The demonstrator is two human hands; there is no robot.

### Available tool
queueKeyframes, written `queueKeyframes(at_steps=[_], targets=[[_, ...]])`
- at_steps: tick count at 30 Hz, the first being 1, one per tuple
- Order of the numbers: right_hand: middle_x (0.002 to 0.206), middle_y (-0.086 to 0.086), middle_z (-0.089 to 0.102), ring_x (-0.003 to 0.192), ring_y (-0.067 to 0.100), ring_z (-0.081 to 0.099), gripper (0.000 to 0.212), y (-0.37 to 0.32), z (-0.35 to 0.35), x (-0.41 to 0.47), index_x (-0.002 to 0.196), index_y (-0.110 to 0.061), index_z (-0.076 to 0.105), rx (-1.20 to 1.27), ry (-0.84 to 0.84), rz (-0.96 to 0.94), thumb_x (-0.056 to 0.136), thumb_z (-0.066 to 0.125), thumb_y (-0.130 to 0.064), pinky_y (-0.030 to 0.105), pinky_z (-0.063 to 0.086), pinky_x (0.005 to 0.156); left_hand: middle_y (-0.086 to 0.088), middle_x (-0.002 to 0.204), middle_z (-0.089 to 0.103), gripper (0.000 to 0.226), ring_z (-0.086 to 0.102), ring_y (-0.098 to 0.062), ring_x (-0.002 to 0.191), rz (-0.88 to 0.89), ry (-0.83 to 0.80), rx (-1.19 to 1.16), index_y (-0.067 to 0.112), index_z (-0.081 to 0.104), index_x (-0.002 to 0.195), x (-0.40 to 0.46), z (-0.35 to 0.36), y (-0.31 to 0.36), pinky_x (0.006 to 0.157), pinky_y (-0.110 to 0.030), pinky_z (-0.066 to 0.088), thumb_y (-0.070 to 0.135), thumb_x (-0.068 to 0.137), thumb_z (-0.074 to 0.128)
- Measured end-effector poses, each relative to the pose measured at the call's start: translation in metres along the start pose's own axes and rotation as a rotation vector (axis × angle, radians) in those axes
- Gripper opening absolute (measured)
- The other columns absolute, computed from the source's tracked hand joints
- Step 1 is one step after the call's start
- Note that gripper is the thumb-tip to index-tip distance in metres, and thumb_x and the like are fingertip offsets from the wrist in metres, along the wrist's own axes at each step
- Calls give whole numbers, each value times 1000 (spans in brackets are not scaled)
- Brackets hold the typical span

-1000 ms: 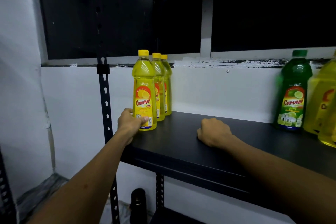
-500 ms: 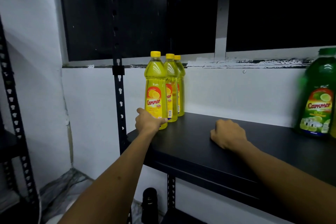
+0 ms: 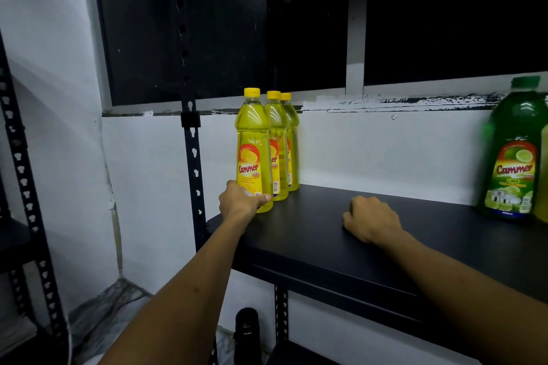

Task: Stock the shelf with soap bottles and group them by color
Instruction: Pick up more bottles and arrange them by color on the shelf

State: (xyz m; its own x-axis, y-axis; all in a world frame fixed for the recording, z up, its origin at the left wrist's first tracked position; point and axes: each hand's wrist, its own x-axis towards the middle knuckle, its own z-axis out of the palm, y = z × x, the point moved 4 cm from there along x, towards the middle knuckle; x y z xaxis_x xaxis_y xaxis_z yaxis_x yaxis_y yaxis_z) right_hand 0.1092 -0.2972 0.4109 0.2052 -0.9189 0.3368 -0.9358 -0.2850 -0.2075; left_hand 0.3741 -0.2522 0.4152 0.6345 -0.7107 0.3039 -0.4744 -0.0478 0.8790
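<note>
Both hands were on the black shelf (image 3: 385,246): the left hand (image 3: 241,203) gripped the base of the front yellow Cammer lemon bottle (image 3: 253,151), and the right hand (image 3: 370,221) rested as a loose fist holding nothing. Three yellow bottles stood upright in a row at the shelf's left end. One green Cammer lime bottle (image 3: 514,154) stood well apart at the right edge, with a sliver of another yellow bottle (image 3: 542,175) beside it.

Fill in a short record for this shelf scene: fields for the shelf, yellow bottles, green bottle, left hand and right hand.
shelf: black board on a slotted metal rack
yellow bottles: three, upright, in a row at the shelf's left end
green bottle: one, upright, at the right edge of view
left hand: grips the front yellow bottle's base
right hand: curled, rests on the shelf, holds nothing
</note>
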Motion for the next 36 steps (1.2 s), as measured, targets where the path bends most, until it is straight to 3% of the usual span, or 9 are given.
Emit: queueKeyframes(at_steps=[27,36], targets=[[95,4,53,88,27,55,23,4,3,1,99,-13,53,33,-23,17,94,44,-34,36,50,75,-8,116,61,70,60,-28,105,52,-47,16,13,47,118,-3,0,-1,89,-42,52,43,68,85],[97,7,58,86,26,57,24,10,1,-9,97,-12,56,105,-53,-2,93,45,-33,38,52,78,-14,124,57,72,57,-32,114,-46,-51,169,6,44,124,-19,-5,3,88,-39,48,28,70,86]])
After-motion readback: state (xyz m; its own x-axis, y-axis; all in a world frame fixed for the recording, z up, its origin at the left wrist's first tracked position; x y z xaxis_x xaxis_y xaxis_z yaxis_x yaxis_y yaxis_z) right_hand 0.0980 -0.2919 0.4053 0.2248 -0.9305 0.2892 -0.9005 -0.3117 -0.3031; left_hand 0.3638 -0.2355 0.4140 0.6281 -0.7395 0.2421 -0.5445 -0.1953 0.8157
